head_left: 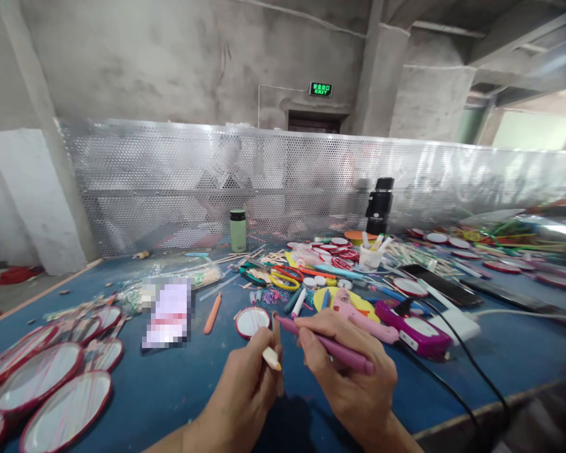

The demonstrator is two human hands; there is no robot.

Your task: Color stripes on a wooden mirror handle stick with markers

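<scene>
A person's left hand (248, 387) grips a slim brown stick (277, 333) and a pale pen (270, 357) above a blue surface (170, 390), while the right hand (356, 374) holds a purple pen (342, 353), its tip beside the stick's upper end. A red-rimmed disc (252, 322) lies just beyond the left hand; a pink glue gun (365, 319) rests near a purple socket box (417, 332). Farther back stands a green flask (238, 233).

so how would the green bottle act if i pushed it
The green bottle, tall and narrow, may tip if pushed near its black lid. Once down, its rounded body would probably roll. Straight walls suggest stiffness.
</scene>
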